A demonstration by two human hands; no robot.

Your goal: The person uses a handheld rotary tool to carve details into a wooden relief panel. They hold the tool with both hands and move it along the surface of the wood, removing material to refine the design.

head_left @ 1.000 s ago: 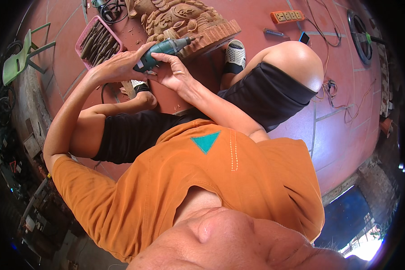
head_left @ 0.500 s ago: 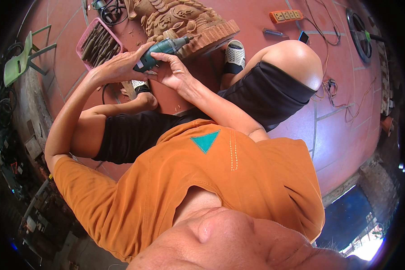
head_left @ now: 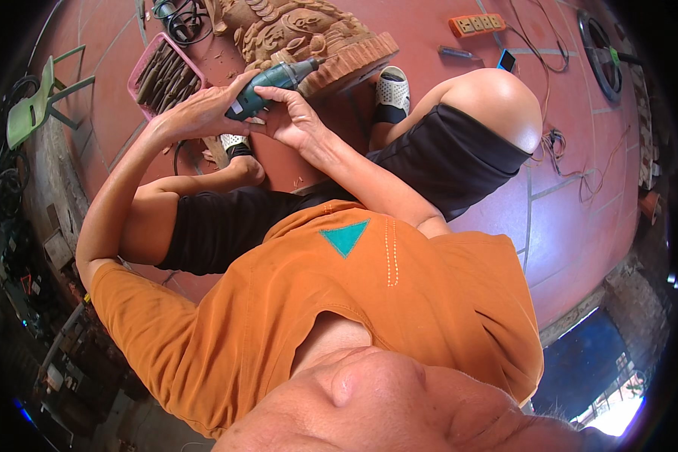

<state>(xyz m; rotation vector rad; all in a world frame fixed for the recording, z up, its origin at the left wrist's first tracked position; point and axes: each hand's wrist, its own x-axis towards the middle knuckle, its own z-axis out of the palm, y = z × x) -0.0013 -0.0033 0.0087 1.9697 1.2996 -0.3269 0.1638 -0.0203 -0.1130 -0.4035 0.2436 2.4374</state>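
Die grinder [head_left: 275, 80] in green at eleven o'clock! Left hand [head_left: 203, 108] curls around its rear, fingertips hidden; right hand [head_left: 294, 124] is half-closed on its side, thumb across it. Bit [head_left: 320, 60] aims two o'clock, near the wood carving [head_left: 301, 34]: best keep both grips firm, behind the tool's nose.

There is one power tool [head_left: 267, 89], one carving [head_left: 305, 39], one chair [head_left: 32, 113], one basket [head_left: 137, 98], one power strip [head_left: 477, 25], one phone [head_left: 507, 60] and two shoes [head_left: 393, 90]; the basket's many rods [head_left: 168, 74] overlap too much to count.
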